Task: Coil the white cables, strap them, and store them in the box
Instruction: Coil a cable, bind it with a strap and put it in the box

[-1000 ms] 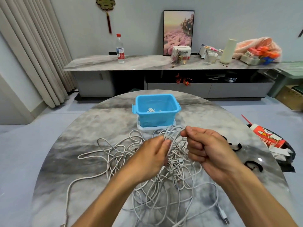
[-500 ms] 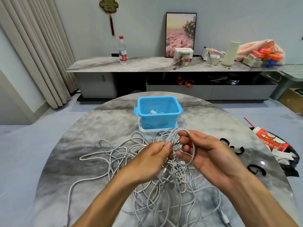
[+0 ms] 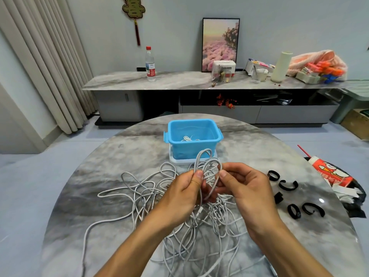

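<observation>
A tangle of white cables (image 3: 143, 194) sprawls over the round marble table (image 3: 99, 168). Above it I hold a small coil of white cable (image 3: 208, 166). My left hand (image 3: 183, 194) pinches the coil's left side between thumb and fingers. My right hand (image 3: 243, 188) grips its right side, thumb on top. The blue box (image 3: 192, 136) stands just beyond the coil on its white lid and has some white cable inside. Several black straps (image 3: 288, 185) lie to the right of my right hand.
A red and white paper packet (image 3: 329, 172) on a dark bag sits at the table's right edge. Behind the table runs a long low cabinet (image 3: 179, 80) with a water bottle (image 3: 150, 64), a picture and clutter on it. Curtains hang at the left.
My hands have risen slightly and drawn the cable into a fuller loop between them. My right hand now has its thumb on the coil's top.
</observation>
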The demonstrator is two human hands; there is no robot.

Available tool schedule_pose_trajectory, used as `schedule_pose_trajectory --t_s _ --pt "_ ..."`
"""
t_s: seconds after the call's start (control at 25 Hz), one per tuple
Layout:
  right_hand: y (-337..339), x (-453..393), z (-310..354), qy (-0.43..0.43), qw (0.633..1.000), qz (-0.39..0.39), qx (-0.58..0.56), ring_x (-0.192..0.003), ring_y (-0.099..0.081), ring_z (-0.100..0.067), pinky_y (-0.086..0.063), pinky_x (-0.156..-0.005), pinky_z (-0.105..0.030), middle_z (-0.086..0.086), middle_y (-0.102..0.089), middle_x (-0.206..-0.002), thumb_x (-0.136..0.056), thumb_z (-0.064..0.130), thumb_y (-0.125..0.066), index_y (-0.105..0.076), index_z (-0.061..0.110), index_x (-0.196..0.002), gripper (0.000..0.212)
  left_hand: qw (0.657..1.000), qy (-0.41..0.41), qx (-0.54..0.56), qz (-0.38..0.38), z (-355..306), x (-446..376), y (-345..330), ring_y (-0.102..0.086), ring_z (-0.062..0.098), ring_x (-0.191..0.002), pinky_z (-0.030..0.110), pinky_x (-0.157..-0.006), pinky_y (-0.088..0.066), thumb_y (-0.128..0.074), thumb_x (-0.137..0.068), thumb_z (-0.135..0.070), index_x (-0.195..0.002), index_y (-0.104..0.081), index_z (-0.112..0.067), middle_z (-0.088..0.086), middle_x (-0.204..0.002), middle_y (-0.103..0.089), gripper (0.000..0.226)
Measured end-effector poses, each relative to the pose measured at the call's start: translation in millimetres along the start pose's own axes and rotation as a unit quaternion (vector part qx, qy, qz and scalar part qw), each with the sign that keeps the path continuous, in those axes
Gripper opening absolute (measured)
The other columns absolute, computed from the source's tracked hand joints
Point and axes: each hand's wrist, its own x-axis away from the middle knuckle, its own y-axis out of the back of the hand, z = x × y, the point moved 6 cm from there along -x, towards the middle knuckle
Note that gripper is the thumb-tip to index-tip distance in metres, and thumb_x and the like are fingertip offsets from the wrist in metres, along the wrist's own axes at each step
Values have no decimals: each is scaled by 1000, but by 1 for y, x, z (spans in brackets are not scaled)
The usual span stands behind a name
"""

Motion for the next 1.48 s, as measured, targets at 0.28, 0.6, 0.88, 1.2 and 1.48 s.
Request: schedule_pose_trajectory --t_s 0.28,0.6,0.88,1.2,1.48 --pt "-1 2 4 61 994 -21 87 -64 -65 -13 -54 -62 -24 2 -69 -70 -91 -1 -64 -66 14 -87 16 998 1 -64 28 -1 -2 -3 -53 11 -48 22 -52 -44 -37 -105 -35 -79 -50 -18 -5 -53 -57 34" --pt "2 8 16 137 974 -79 162 -65 -68 -20 -57 -62 -34 3 -71 -75 -91 10 -68 -66 27 -83 19 991 -12 67 115 -10 5 -18 -33 10 -50 39 -59 -47 -38 -104 -35 -80 -58 -21 -4 -56 -34 34" --pt "-21 7 -12 -82 986 56 -132 -59 -58 -12 -51 -59 -28 1 -63 -71 -80 30 -70 -72 19 -86 13 963 37 243 113 -3 8 -21 -23 6 -42 19 -42 -27 -44 -99 -46 -83 -53 -12 -6 -53 -31 39" --pt "-19 6 0 -65 979 148 -125 -51 -39 -18 -39 -54 -31 1 -42 -51 -81 44 -71 -69 15 -81 29 933 59 281 217 -5 15 -36 -29 9 -44 20 -46 -30 -42 -96 -49 -86 -61 -14 -2 -55 -36 41" --pt "-12 5 3 -67 991 90 -68 -39 -40 -19 -40 -43 -26 -4 -38 -45 -76 41 -78 -56 18 -62 35 934 49 266 235 -13 21 -44 -34 9 -45 21 -49 -36 -49 -92 -53 -84 -59 -17 -3 -56 -38 38"
